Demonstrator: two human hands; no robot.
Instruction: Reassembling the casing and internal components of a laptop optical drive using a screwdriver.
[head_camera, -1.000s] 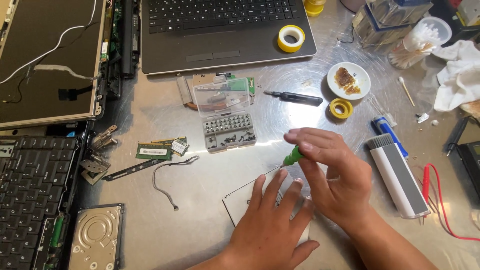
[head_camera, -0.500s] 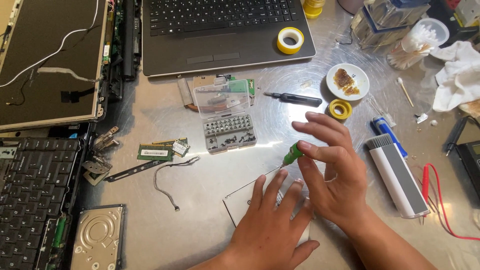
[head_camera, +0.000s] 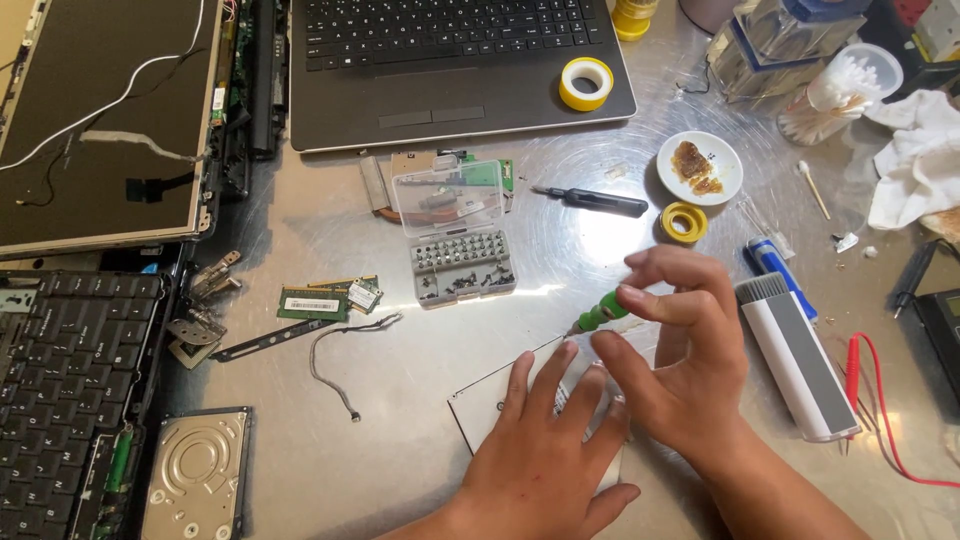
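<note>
On the left side of the metal table (head_camera: 400, 400) lie a loose keyboard (head_camera: 60, 380), a hard drive (head_camera: 195, 475), memory sticks (head_camera: 312, 303) and a thin cable (head_camera: 335, 365); a sweeping forearm could drag the cable and scatter those small parts. Further along, the open bit case (head_camera: 462, 268) sits just above the work, and a nudge would probably spill its bits across the slick surface. The left hand (head_camera: 545, 460) lies flat, fingers spread, pressing down a thin white panel (head_camera: 490, 405). The right hand (head_camera: 690, 370) pinches a small green-handled screwdriver (head_camera: 603, 316) between thumb and fingertips, its tip angled down toward the panel's upper edge. Whether the tip sits in a screw I cannot tell, as the fingers hide it. If it slips, it could scratch the panel or jab the left fingertips close by. To the right, a white and grey brush tool (head_camera: 800, 360) lies near the wrist, and red leads (head_camera: 870, 400) curl beyond it, ready to snag. The only free room is the bare strip between the cable and the panel.
</note>
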